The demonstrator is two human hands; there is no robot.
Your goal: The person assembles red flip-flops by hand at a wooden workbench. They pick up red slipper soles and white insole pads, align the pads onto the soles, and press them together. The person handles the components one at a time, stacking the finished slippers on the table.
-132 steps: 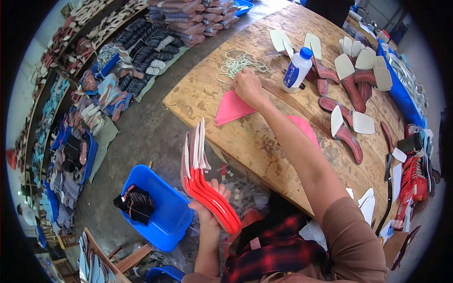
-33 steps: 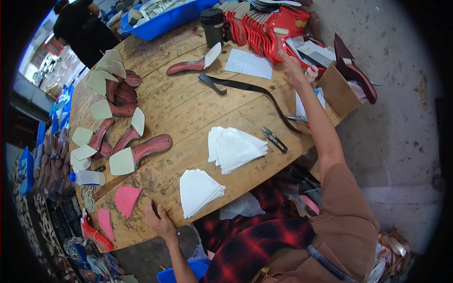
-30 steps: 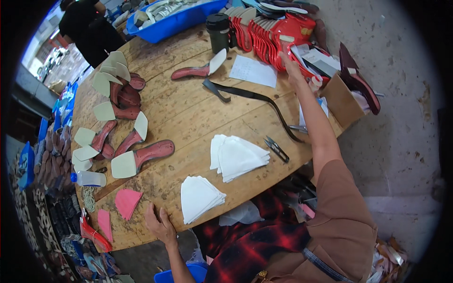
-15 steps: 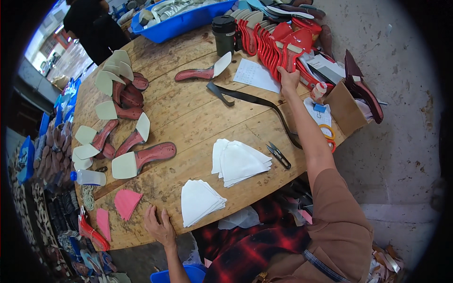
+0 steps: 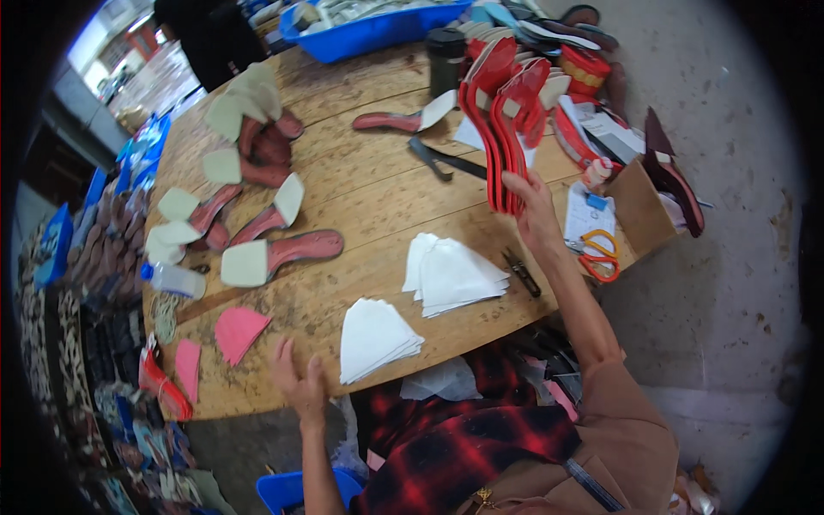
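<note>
My right hand [image 5: 536, 210] grips a bunch of glossy red shoe insoles [image 5: 508, 146] by their lower ends, holding them upright above the right side of the table. My left hand [image 5: 300, 384] has its fingers spread at the table's front edge and holds nothing. Close to it lie pink fan-shaped pieces [image 5: 240, 335] and a fanned stack of white pieces [image 5: 376, 343]. A second white stack [image 5: 459, 276] lies farther right, beside black thread snips [image 5: 522, 273]. Dark red insoles with cream pads [image 5: 300, 249] are spread over the left side.
A blue tub [image 5: 369, 34] and a dark lidded cup [image 5: 445, 62] stand at the back. Orange-handled scissors [image 5: 599, 256], a small bottle [image 5: 596, 173] and a cardboard box [image 5: 637, 206] sit on the right. On the left are a clear bottle with a blue cap [image 5: 174, 281] and a tied red bundle [image 5: 165, 384].
My right hand has lifted the red insoles off the pile and brought them nearer. My left hand stays by the front edge, fingers still spread. The view has shifted slightly.
</note>
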